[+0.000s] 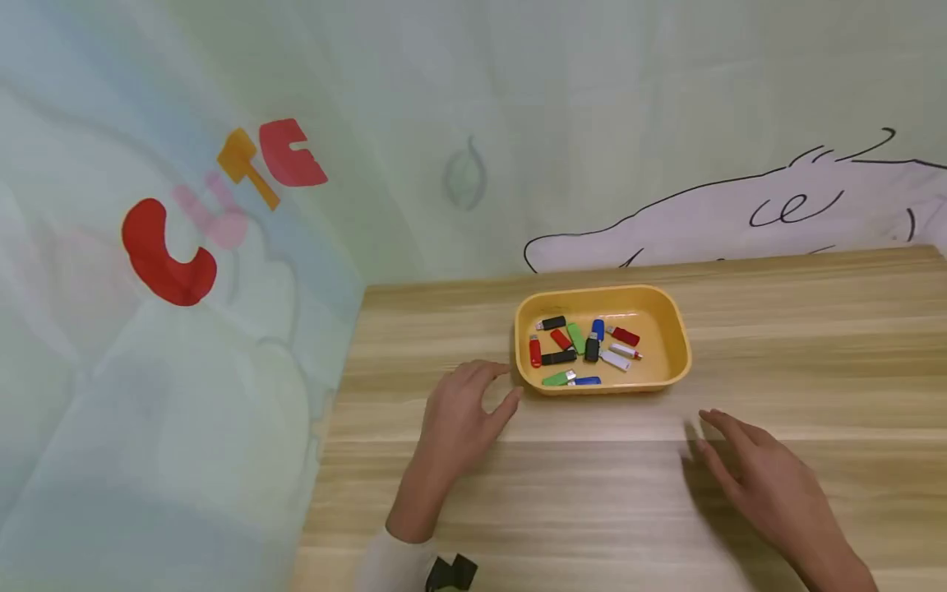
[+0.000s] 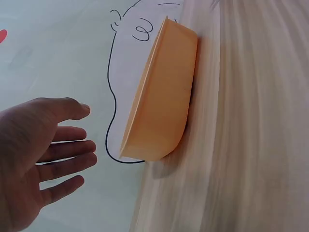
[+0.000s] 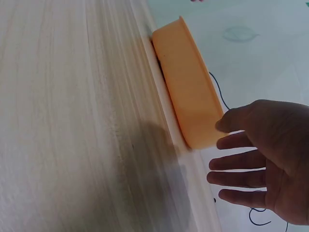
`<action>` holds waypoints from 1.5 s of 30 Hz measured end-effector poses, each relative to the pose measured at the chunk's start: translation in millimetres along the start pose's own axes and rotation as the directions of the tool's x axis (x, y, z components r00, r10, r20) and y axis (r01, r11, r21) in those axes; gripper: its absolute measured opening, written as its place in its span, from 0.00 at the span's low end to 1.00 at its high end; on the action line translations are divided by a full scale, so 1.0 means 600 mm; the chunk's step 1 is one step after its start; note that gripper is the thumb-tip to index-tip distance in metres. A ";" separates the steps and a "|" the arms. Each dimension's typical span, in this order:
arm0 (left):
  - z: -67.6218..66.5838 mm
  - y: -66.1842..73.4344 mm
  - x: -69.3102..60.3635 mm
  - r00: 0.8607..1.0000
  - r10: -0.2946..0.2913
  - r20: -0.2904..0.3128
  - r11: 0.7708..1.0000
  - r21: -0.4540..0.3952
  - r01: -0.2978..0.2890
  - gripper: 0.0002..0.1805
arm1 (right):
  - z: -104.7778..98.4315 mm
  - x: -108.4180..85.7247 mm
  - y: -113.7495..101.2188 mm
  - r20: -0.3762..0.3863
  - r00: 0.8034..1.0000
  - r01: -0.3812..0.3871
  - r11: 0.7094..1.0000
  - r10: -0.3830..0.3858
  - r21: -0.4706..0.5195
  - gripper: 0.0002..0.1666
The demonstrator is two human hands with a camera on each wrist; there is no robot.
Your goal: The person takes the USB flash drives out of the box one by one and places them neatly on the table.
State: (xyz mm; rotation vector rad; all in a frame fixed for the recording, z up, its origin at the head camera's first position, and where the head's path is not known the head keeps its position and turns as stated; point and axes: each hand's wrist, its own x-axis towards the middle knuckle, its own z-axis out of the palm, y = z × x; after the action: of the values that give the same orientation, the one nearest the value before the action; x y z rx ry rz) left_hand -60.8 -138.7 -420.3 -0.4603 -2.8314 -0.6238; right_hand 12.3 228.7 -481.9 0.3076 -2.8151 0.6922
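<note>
A yellow tray (image 1: 669,380) lies on the wooden table in the head view, holding several USB sticks in its left and middle part: black (image 1: 559,358), red (image 1: 535,351), green (image 1: 575,338), blue (image 1: 588,381) and white (image 1: 615,360). My left hand (image 1: 460,415) is beside the tray's lower left corner, fingers spread, holding nothing; whether it touches the rim is unclear there, but the left wrist view shows a gap between the hand (image 2: 48,150) and the tray (image 2: 166,92). Below and right of the tray, my right hand (image 1: 773,485) hovers with relaxed fingers and nothing in it.
The wooden table (image 1: 592,510) meets a wall covering (image 1: 444,123) along its back edge. Black line drawings and coloured letters, including a red one (image 1: 166,255), decorate that covering at the back and left. A black bow (image 1: 451,573) sits on my left sleeve.
</note>
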 end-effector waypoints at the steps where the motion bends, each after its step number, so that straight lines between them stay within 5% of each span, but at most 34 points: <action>1: 0.000 0.001 0.010 1.000 0.010 0.012 1.000 0.000 -0.010 0.17 | 0.001 -0.001 0.001 -0.007 1.000 0.003 1.000 -0.003 -0.005 0.30; 10: 0.011 0.008 0.081 0.989 0.088 0.122 0.993 0.065 -0.096 0.15 | 0.010 -0.004 0.009 -0.038 0.998 0.056 0.998 -0.057 -0.028 0.28; 17: 0.034 0.018 0.111 0.972 0.066 0.227 0.993 0.081 -0.087 0.15 | 0.011 -0.008 0.020 -0.040 0.993 0.110 0.994 -0.111 -0.022 0.33; 25: 0.063 0.037 0.148 0.946 0.075 0.317 0.973 0.187 -0.139 0.17 | 0.004 -0.024 0.032 -0.032 0.997 0.072 0.997 -0.072 -0.024 0.33; 36: 0.102 0.046 0.178 0.904 -0.035 0.427 0.956 0.278 -0.095 0.14 | -0.005 -0.025 0.024 -0.014 1.000 0.022 0.999 -0.022 -0.025 0.30; 45: 0.120 0.050 0.189 0.890 -0.031 0.455 0.948 0.295 -0.117 0.11 | -0.001 -0.037 0.031 -0.044 0.999 0.024 0.999 -0.026 -0.037 0.29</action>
State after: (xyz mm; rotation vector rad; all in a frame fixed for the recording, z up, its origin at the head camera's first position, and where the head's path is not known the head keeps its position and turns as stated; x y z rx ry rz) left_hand -165.5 -52.3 -443.0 -0.6831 -3.2624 -0.0377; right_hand 28.9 248.7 -495.3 0.3167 -2.7734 0.6331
